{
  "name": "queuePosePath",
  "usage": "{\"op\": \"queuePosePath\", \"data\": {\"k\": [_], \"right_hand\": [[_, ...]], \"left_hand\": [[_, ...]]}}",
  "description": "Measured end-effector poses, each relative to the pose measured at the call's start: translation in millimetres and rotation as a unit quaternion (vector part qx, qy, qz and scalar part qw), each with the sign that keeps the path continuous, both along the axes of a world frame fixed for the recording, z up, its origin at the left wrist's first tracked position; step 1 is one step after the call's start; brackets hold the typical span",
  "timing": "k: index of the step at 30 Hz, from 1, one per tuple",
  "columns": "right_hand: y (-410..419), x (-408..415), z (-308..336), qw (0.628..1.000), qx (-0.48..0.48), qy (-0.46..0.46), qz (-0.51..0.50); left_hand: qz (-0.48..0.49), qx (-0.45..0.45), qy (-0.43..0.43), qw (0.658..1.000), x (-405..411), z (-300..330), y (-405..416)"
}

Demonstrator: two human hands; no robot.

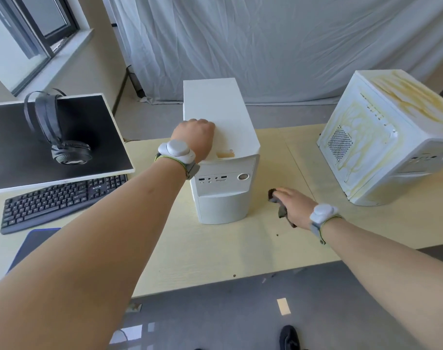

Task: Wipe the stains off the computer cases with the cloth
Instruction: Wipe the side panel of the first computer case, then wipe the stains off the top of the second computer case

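Note:
A tall white computer case [223,117] stands upright in the middle of the table, with a small brown stain [225,154] near the front edge of its top. My left hand [194,137] rests on the top left edge of this case, fingers curled over it. A second white case [382,137] sits at the right, tilted, streaked with yellow-brown stains on its top and side. My right hand [291,203] lies low on the table between the two cases, closed on a dark brown cloth [278,202].
A monitor [51,147] lies flat at the left with black headphones [56,132] on it. A black keyboard [61,200] sits in front of it, and a blue pad [36,241] lies at the table's near left edge. White drapes hang behind.

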State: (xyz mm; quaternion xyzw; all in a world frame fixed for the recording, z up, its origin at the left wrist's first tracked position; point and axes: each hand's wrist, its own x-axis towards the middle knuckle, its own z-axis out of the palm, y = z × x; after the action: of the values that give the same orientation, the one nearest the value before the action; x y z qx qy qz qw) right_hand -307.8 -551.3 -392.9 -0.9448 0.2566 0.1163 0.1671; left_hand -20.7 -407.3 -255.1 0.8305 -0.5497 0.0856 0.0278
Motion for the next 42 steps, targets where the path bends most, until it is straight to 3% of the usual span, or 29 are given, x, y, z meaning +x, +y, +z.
{"op": "queuePosePath", "data": {"k": [3,8,12,22,25,29,34,37,40,42], "right_hand": [[-2,0,16,0.978,0.088,-0.083,-0.171],[-24,-19,44,0.898,0.266,-0.221,-0.271],[-56,-61,77,0.841,0.368,-0.274,-0.287],[-132,-143,140,0.809,0.413,-0.336,-0.250],[-161,-173,153,0.758,0.443,-0.380,-0.293],[-189,-198,162,0.686,0.500,-0.419,-0.322],[-233,-214,167,0.685,0.468,-0.451,-0.329],[-255,-209,173,0.696,0.424,-0.481,-0.323],[-271,-201,186,0.702,0.432,-0.484,-0.293],[-289,-192,196,0.734,0.406,-0.468,-0.277]], "left_hand": [[0.021,0.001,-0.046,0.999,-7,7,-4],[0.058,-0.149,0.132,0.978,-71,13,-35],[0.030,-0.140,0.173,0.975,-156,12,-81],[-0.029,-0.018,0.273,0.961,-274,19,-180],[-0.033,-0.038,0.302,0.952,-303,28,-213],[-0.017,-0.058,0.404,0.913,-316,31,-242],[-0.038,-0.102,0.495,0.862,-326,33,-282],[-0.037,-0.211,0.433,0.876,-337,38,-308],[-0.074,-0.182,0.527,0.827,-343,45,-335],[-0.084,-0.168,0.570,0.800,-335,48,-357]]}}
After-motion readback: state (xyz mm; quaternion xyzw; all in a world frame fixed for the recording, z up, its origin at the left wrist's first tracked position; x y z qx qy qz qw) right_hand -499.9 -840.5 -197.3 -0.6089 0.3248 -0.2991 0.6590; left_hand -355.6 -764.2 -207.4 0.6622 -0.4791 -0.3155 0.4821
